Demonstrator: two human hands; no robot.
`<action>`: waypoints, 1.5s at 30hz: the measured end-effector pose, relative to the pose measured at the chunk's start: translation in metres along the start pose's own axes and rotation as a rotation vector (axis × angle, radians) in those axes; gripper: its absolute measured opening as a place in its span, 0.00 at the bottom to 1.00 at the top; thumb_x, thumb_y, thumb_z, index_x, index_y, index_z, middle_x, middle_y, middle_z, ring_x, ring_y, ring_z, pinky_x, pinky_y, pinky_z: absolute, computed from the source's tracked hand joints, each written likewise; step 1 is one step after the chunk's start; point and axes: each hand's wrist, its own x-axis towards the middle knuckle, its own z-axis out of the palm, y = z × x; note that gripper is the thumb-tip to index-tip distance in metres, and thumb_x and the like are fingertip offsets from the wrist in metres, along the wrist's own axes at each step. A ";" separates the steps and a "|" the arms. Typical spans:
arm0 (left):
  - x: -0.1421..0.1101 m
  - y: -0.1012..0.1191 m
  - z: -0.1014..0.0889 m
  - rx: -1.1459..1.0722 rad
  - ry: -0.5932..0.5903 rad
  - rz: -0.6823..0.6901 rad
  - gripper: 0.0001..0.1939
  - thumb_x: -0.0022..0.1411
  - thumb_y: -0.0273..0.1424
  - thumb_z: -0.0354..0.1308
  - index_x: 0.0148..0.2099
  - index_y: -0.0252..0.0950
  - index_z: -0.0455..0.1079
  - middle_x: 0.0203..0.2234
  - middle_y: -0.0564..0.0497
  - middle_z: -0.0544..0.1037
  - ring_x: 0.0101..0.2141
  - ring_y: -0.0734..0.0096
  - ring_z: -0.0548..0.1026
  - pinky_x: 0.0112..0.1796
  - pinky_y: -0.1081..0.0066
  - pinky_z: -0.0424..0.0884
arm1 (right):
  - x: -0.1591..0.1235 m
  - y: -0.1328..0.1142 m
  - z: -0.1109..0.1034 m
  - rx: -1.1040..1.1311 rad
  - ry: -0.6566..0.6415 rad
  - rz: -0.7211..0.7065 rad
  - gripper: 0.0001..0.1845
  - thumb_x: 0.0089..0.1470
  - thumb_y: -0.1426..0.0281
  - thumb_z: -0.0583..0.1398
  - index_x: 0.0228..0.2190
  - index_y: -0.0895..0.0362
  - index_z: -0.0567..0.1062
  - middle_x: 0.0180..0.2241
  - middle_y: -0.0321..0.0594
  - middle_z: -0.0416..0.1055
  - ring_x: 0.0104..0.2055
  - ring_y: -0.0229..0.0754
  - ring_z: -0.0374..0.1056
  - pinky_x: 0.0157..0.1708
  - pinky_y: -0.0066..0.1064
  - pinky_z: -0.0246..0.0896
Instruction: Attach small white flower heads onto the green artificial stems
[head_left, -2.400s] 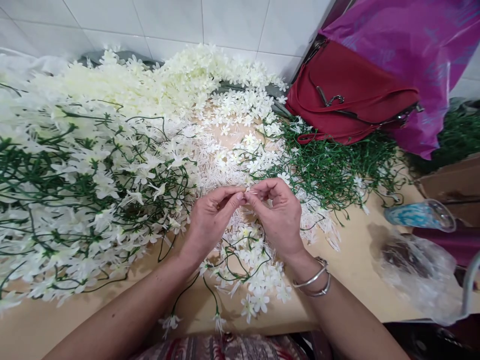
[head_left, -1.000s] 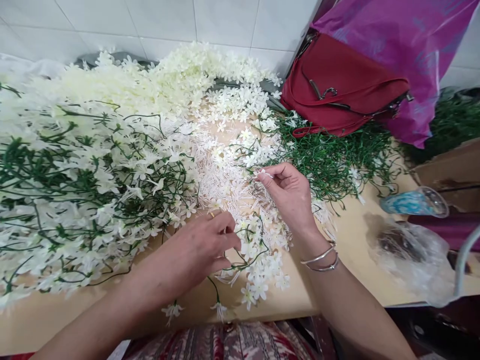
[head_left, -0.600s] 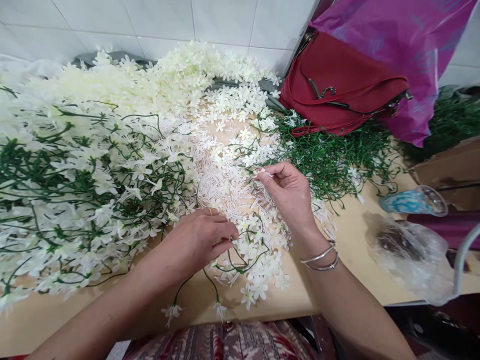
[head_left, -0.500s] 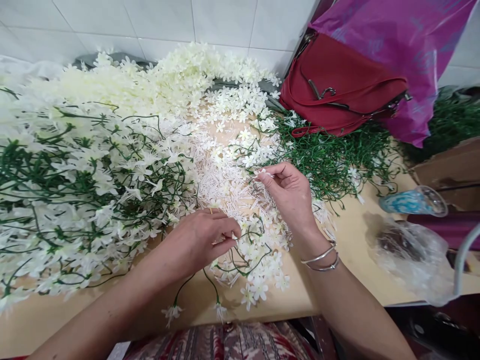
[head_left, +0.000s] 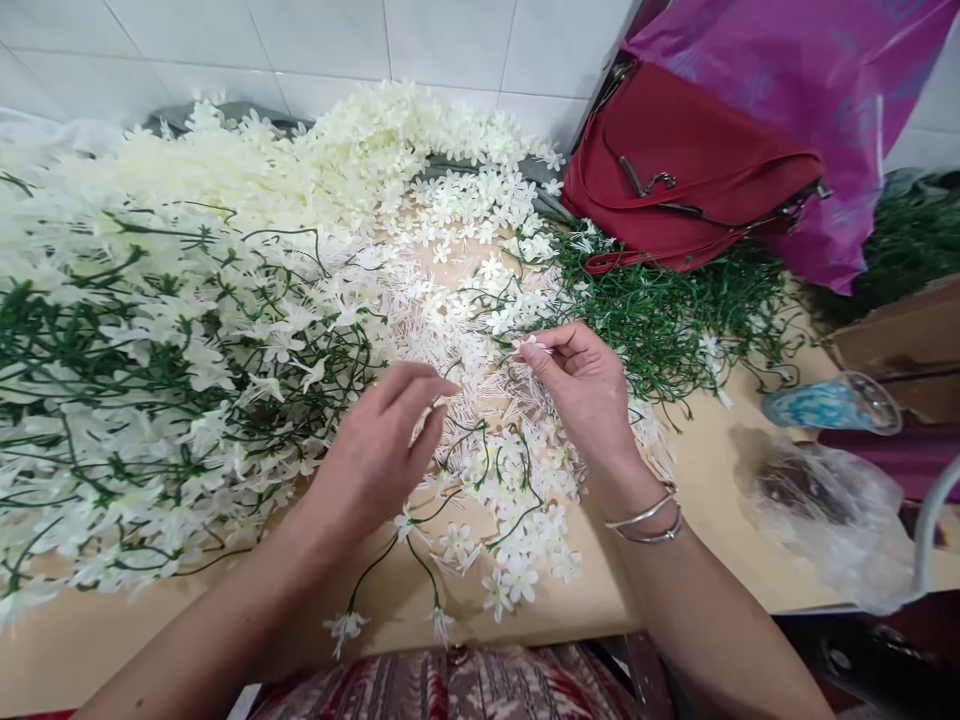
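My right hand (head_left: 589, 390) is closed in a pinch on a small white artificial flower stamen (head_left: 529, 346), raised over the middle of the worktop. To its left, my left hand (head_left: 386, 430) has thumb and index finger curled toward each other. Whatever lies between those fingertips is too small and blurred to make out. Under and between the hands spread loose white stamens (head_left: 487, 395). Just below lie white artificial flowers (head_left: 517, 580) and thin green stems (head_left: 517, 525). Two stemmed flowers (head_left: 346, 626) hang near the front edge.
A large heap of stemmed white flowers (head_left: 202, 370) fills the left, with cream blossoms (head_left: 360, 150) behind. Green stems (head_left: 675, 310) lie at right under a red handbag (head_left: 690, 170). Further right are a blue-patterned cup (head_left: 829, 402) and a clear plastic bag (head_left: 832, 520).
Both hands were together in the middle, then parted. My left hand went down to the flowers and stems near the front and has now risen again. My right hand stays nearly still with the stamen.
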 end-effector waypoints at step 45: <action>0.018 0.024 0.012 -0.995 0.057 -0.616 0.09 0.66 0.38 0.64 0.38 0.38 0.75 0.23 0.57 0.69 0.23 0.77 0.62 0.25 0.74 0.60 | -0.019 -0.023 0.009 0.110 -0.366 0.092 0.10 0.55 0.60 0.71 0.31 0.52 0.80 0.32 0.37 0.78 0.35 0.41 0.71 0.38 0.36 0.66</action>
